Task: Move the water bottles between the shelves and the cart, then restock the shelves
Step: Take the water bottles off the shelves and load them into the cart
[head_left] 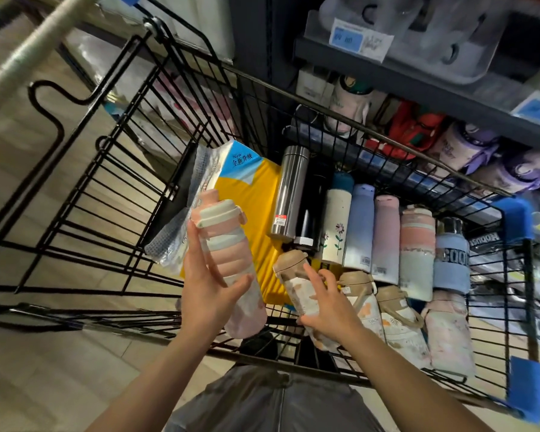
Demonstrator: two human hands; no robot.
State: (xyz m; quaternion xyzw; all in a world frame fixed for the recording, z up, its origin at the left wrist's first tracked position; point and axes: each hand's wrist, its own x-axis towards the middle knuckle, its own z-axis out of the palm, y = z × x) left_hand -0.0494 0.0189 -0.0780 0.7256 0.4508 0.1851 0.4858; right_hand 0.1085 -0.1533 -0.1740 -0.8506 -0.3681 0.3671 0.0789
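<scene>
The left hand (209, 285) loosely cradled a pink bottle (231, 260); the right hand (328, 304) gripped a beige-capped bottle (300, 291) near the cart's (516, 219) near edge. The loosely held one could slip.

Both forearms (156, 378) are bare, no sleeves showing, and there's a grey garment (262, 403) with a centre seam.

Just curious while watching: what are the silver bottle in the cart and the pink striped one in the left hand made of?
The silver bottle looks like polished steel: mirror-like reflections. The pink striped bottle in the left hand looks like frosted plastic: matte, slightly translucent, probably.
</scene>
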